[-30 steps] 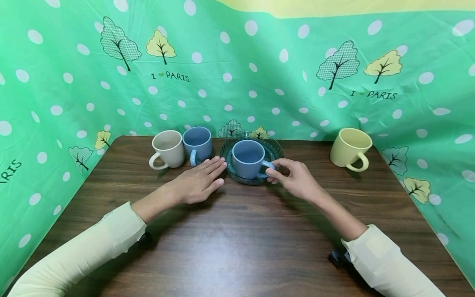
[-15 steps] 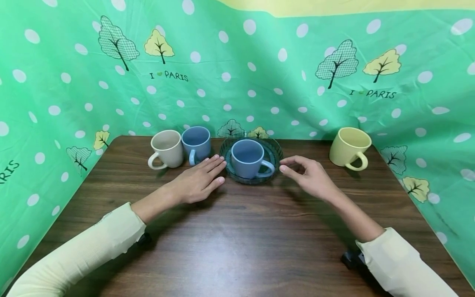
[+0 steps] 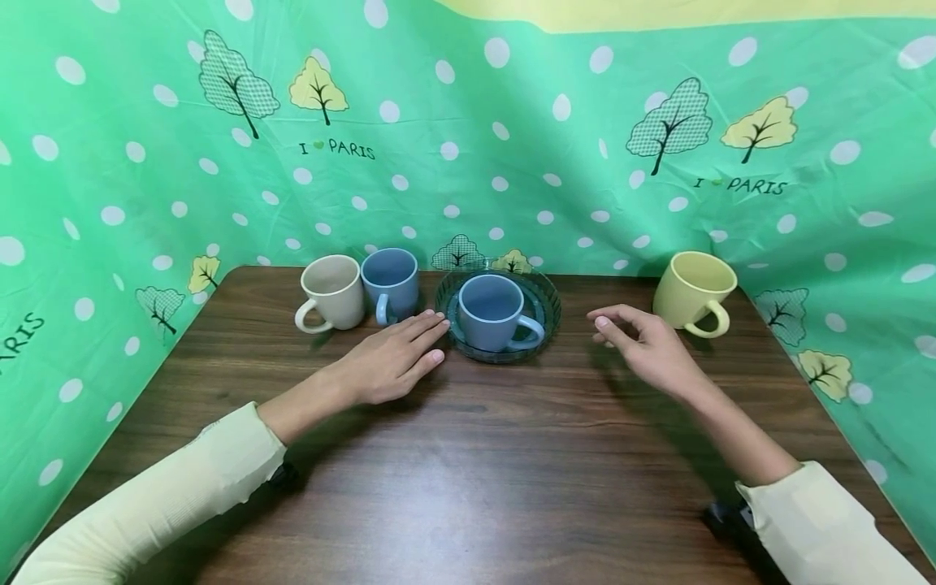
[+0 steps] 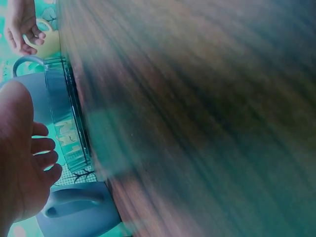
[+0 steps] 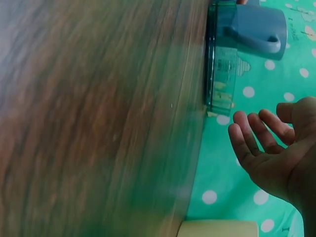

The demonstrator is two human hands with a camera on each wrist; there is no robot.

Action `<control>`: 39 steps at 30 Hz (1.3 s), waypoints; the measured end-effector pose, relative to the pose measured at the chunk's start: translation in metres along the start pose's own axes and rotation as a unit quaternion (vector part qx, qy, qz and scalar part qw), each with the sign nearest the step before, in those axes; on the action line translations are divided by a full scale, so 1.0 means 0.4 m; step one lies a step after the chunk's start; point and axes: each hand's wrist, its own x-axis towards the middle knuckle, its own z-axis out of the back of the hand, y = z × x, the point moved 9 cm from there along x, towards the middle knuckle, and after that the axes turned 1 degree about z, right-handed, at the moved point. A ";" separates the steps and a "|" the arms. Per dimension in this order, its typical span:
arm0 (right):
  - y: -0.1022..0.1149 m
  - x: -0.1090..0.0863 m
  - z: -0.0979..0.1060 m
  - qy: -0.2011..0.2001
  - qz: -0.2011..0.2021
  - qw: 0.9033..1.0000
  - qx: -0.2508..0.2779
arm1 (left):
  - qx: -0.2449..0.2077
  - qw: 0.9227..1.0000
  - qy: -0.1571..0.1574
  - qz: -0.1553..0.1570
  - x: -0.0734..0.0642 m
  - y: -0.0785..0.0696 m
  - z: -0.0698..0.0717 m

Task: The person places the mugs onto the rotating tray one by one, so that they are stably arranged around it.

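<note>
A blue mug stands upright inside a round glass dish, its handle pointing right. My left hand is held flat at the dish's left side, fingers straight; whether the fingertips touch the glass I cannot tell. To the right of the dish my right hand hovers above the table with loosely bent fingers and nothing in them. A yellow mug is just behind that hand. In the right wrist view, a gap separates the right fingers from the glass dish.
Beyond the left hand, a second blue mug and a whitish mug stand side by side. The dark wooden table backs onto a green dotted cloth.
My right hand has let go of the blue mug's handle and moved right, toward the yellow mug. The left hand keeps its place, and the mug stays in the dish.
</note>
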 end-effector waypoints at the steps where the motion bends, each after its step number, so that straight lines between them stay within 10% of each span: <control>1: -0.004 -0.002 0.005 -0.001 -0.002 1.000 0.002 | 0.001 1.000 -0.002 -0.002 0.000 -0.001 -0.001; 39: -0.104 -0.034 0.121 -0.069 -0.029 0.997 -0.030 | -0.004 0.998 -0.022 -0.054 -0.031 -0.081 -0.004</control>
